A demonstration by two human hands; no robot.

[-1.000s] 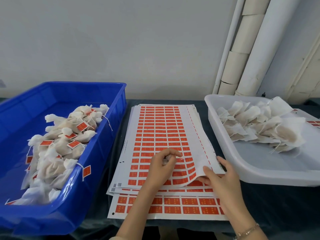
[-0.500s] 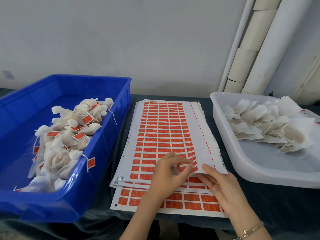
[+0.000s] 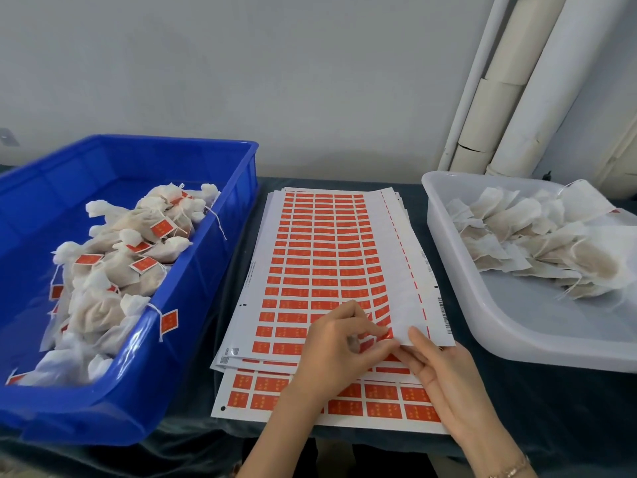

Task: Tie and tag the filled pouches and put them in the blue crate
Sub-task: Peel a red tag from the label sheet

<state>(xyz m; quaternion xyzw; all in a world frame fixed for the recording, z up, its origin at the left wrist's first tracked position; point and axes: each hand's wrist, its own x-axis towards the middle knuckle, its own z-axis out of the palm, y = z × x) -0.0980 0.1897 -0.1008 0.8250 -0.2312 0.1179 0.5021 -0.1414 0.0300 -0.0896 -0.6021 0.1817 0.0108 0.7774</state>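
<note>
A stack of white sheets covered in red tag stickers (image 3: pixel 324 257) lies in the middle of the table. My left hand (image 3: pixel 339 346) pinches a red sticker (image 3: pixel 387 334) at the near right corner of the top sheet. My right hand (image 3: pixel 444 377) holds that lifted corner from below, with its fingers under the paper. The blue crate (image 3: pixel 206 270) on the left holds several tied white pouches (image 3: pixel 113 270) with red tags. A white tray (image 3: pixel 510 326) on the right holds several untied filled pouches (image 3: pixel 541 243).
Everything sits on a dark cloth-covered table (image 3: pixel 551 408) against a pale wall. White pipes (image 3: pixel 510 98) run up the back right corner. One tag (image 3: pixel 169 320) hangs over the crate's near right rim.
My left hand has slid right along the sheet to its near right corner and now pinches a sticker there. The right hand keeps the corner lifted. The view has shifted slightly.
</note>
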